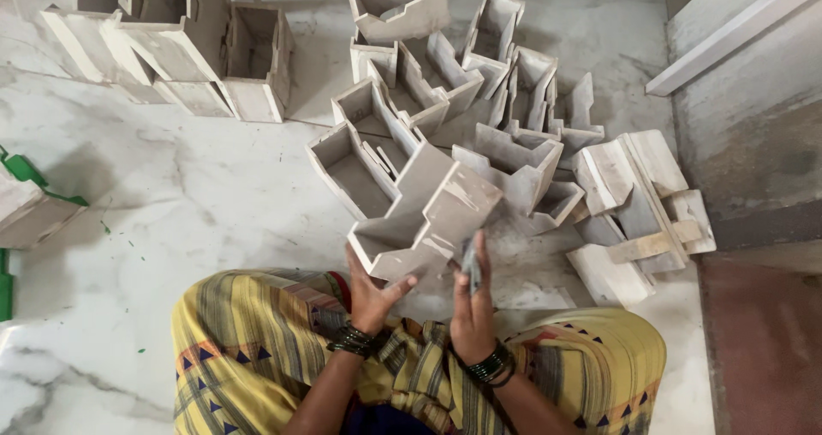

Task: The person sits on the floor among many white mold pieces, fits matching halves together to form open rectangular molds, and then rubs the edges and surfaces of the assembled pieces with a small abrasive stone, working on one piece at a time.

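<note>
Left hand (374,295): gripping the stepped white box (425,217) from below.
Right hand (472,302): pinching a small grey piece (469,264) (kind unclear).

I see matt, whitewashed wooden boxes (428,221), rough at the edges, on a glossy veined marble floor (197,204); my woven cloth garment (248,332) looks soft.

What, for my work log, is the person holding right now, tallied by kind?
Stepped wooden box, in the left hand: 1
Small grey piece, in the right hand: 1
Total: 2
</note>
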A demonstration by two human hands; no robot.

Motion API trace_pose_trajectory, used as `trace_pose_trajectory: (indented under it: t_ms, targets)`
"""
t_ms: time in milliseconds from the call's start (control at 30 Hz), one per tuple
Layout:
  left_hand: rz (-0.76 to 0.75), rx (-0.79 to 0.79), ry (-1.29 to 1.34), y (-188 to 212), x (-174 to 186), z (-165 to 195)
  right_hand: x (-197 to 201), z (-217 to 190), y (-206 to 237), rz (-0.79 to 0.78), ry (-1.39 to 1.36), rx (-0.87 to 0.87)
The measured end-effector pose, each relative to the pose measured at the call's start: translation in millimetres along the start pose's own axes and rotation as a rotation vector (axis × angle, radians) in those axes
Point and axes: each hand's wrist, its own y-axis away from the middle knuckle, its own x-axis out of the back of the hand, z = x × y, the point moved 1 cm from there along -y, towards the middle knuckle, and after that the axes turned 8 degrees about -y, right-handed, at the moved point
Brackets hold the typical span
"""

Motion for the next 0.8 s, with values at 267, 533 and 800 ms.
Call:
trace_pose_trajectory:
  t_ms: [267,533,800]
  targets:
    - [0.142,-0.022,-0.022,-16.6,25.1,16.0,-20.0,-32.6,19.9,-0.293,0.263,0.303]
    - [0.174,-0.340,-0.229,-12.0,23.6,54.4,-10.2,-9.4,0.9,-0.265,0.735,0.712]
    - [0.175,-0.621,-0.384,-9.3,34.7,56.9,51.6,-11.0,-32.3,0.014,0.692,0.641]
